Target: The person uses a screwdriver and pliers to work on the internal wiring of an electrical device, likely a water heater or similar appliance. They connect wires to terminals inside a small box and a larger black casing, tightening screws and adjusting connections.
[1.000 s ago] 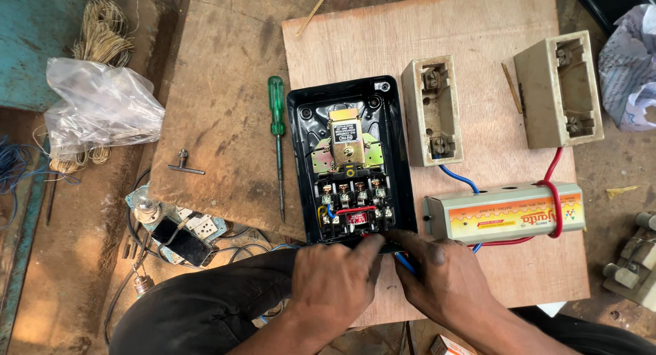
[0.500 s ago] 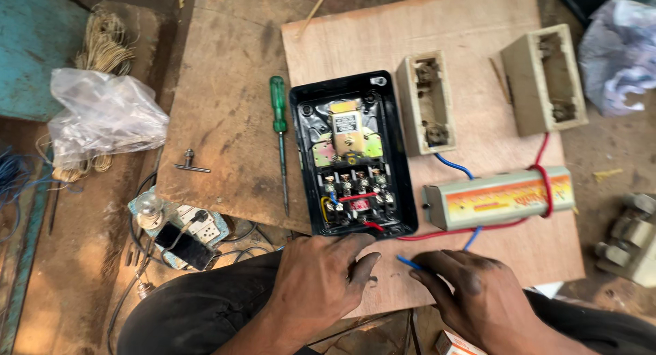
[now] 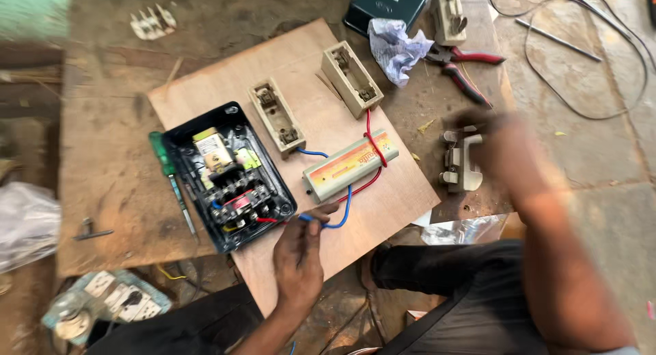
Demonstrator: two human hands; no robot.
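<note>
Left hand [image 3: 298, 254] pinches the blue wire [image 3: 336, 218] between thumb and fingers, near the front edge of the plywood board [image 3: 383, 198]. The wire loops up to the long cream box [image 3: 350, 165] lying in the middle of the board; a red wire [image 3: 369, 140] also runs there, and on to the open black starter box [image 3: 229, 175] just left of the hand. Right hand [image 3: 486, 142] is blurred, out over the bench at a pale fuse holder [image 3: 461, 161] right of the board; grip cannot be told. Green screwdriver [image 3: 171, 181] lies beside the starter's left side. Two cream switch bases [image 3: 277, 117] [image 3: 352, 79] sit at the back of the board. Red-handled pliers [image 3: 465, 64] and crumpled cloth [image 3: 396, 47] lie behind them.
</note>
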